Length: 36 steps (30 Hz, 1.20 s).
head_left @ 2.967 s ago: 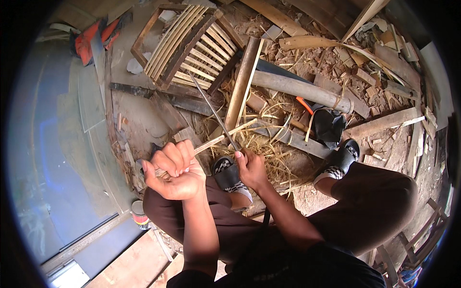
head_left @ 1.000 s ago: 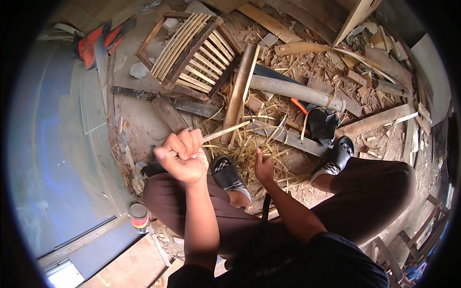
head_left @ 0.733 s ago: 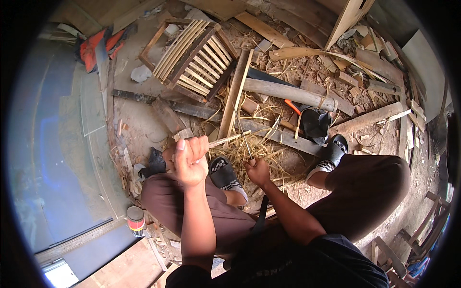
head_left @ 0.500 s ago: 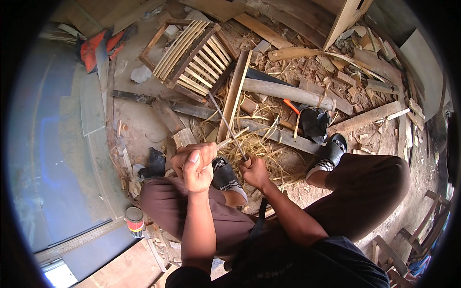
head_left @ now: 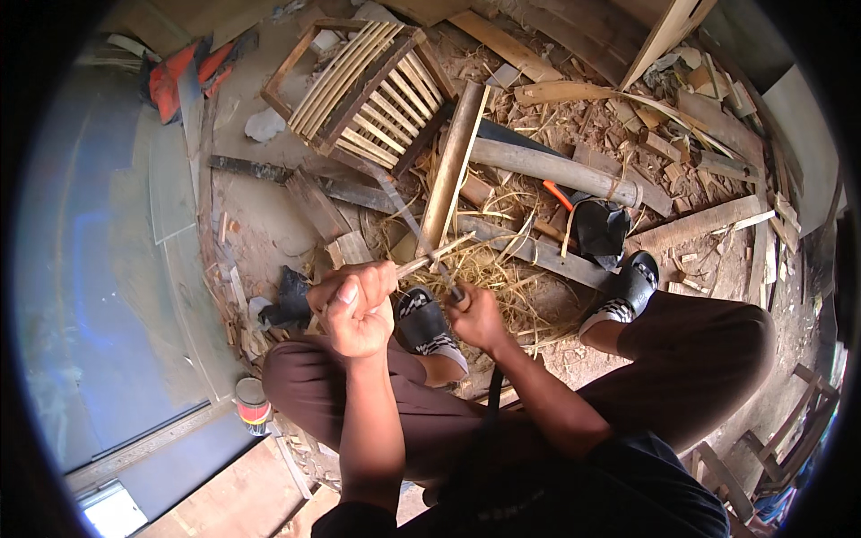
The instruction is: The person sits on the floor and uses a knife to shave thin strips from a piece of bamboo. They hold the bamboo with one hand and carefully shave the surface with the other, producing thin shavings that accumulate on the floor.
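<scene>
Two hands work: my left hand (head_left: 354, 309) clenches a bamboo strip (head_left: 429, 257), fingers fully closed; my right hand (head_left: 475, 318) grips a knife (head_left: 408, 215) against it for splitting.

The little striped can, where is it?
In the head view the small can stands on the ground at the person's left, just beside the left knee and below the left hand.
</scene>
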Each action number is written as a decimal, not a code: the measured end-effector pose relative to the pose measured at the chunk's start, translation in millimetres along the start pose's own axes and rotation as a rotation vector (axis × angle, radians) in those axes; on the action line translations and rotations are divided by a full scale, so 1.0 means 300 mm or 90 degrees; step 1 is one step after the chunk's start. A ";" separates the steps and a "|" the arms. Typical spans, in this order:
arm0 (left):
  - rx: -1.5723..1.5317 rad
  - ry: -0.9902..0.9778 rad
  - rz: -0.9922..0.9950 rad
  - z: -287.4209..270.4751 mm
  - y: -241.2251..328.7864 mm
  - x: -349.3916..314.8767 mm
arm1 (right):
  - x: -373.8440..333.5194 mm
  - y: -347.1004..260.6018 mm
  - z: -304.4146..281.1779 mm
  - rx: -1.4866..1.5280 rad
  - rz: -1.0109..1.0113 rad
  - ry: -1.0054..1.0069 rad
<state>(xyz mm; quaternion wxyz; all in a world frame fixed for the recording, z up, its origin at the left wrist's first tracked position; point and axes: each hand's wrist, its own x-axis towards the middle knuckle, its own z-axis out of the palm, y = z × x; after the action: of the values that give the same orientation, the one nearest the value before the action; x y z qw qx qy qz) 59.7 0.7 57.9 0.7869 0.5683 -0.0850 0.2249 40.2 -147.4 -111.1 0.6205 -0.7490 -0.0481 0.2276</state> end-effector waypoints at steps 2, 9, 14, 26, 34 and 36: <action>-0.009 0.018 -0.023 -0.025 -0.002 -0.005 | -0.005 -0.021 0.012 -0.006 -0.099 -0.006; -0.083 0.175 0.026 -0.079 0.000 0.018 | -0.031 0.206 0.026 -0.093 0.176 0.000; -0.018 0.056 -0.025 -0.068 0.020 -0.012 | -0.047 -0.056 0.028 -0.099 -0.078 0.008; 0.004 0.020 0.004 0.008 -0.010 -0.015 | -0.036 -0.090 -0.005 -0.051 -0.054 -0.019; 0.019 0.066 0.010 -0.007 0.016 -0.037 | -0.040 0.156 0.007 -0.132 0.095 0.062; 0.015 0.068 0.004 0.005 0.011 -0.024 | -0.043 0.061 0.040 -0.031 0.022 0.040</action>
<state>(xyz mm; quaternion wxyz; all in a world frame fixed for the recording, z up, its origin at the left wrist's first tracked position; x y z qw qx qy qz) 52.0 -1.7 58.5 0.7828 0.5645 -0.0423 0.2585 20.0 -145.3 -126.2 0.5992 -0.7713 -0.0212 0.2137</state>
